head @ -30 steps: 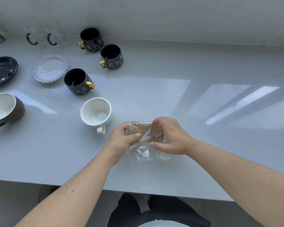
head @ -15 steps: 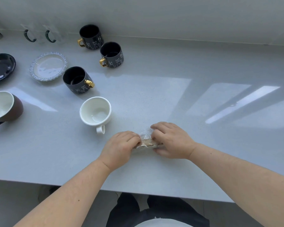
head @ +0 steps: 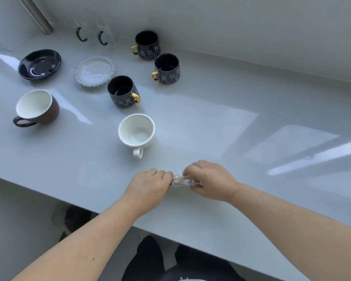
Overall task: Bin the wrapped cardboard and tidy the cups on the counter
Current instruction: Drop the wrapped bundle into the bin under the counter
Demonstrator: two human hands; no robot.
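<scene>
Both hands grip the wrapped cardboard, a small flat piece in clear plastic film, low over the grey counter near its front edge. My left hand holds its left end and my right hand its right end; only a thin strip shows between them. A white cup stands just beyond my left hand. Three dark cups with gold handles stand further back: one, one, one. A brown cup with a white inside sits at the left.
A black saucer and a pale saucer with a frilled rim lie at the back left. Two clear glass cups with dark handles stand by the wall, next to a metal pole. The counter's front edge runs just below my hands.
The cardboard was held up with loose film hanging; it has since been folded flat and brought down between my closed hands. My view has shifted, so the cups sit further right in frame.
</scene>
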